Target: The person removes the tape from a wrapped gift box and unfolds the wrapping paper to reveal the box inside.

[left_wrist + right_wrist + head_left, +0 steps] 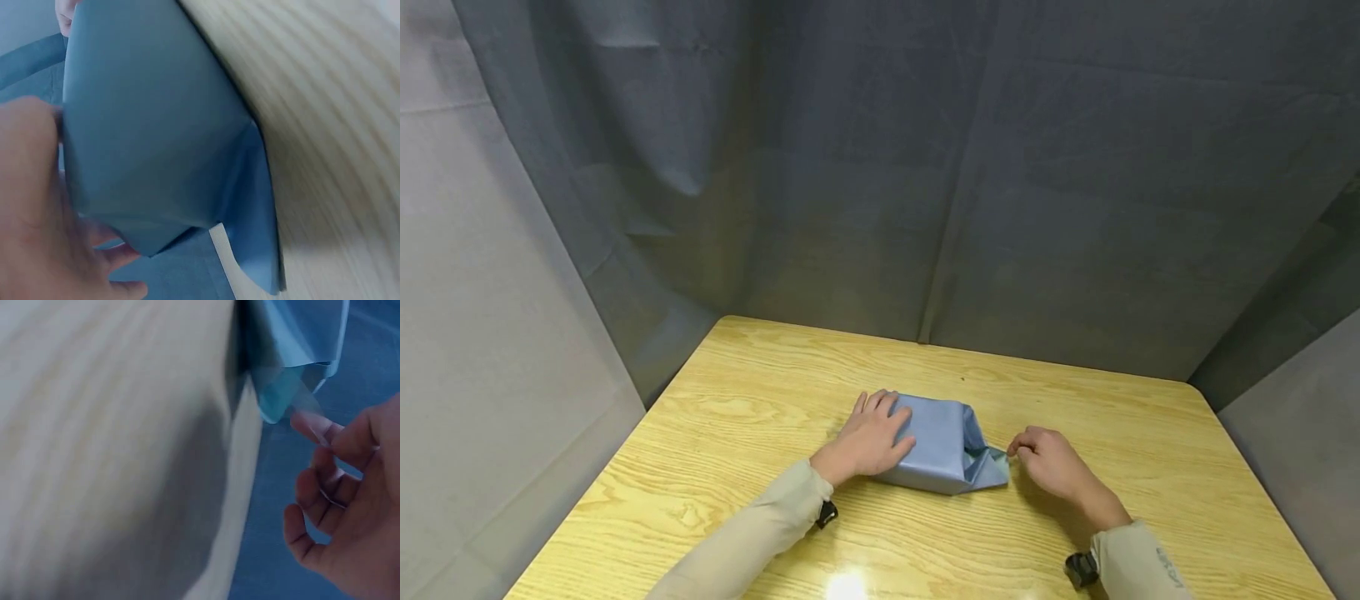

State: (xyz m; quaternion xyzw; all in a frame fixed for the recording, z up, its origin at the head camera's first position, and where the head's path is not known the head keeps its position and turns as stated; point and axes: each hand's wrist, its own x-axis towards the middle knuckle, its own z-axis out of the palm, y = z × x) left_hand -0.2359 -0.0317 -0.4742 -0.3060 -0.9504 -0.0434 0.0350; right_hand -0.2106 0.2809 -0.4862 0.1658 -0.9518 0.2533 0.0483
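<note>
A blue paper-wrapped package (928, 442) lies on the table, its right end partly folded into a pointed flap (991, 473) with a pale green inner side. My left hand (870, 435) rests on the left part of the package with fingers spread. In the left wrist view, that hand (37, 206) is along one side of the wrapping. Just beyond the flap's tip is my right hand (1052, 460). In the right wrist view, its thumb and index finger pinch a clear strip of tape (307, 403) that reaches the flap; the other fingers curl loosely.
The package stands on a wood-grain table (737, 400). A dark grey curtain (880, 208) hangs behind the table's far edge, and light grey panels (512, 333) flank it. Each wrist carries a black strap mount (1081, 570).
</note>
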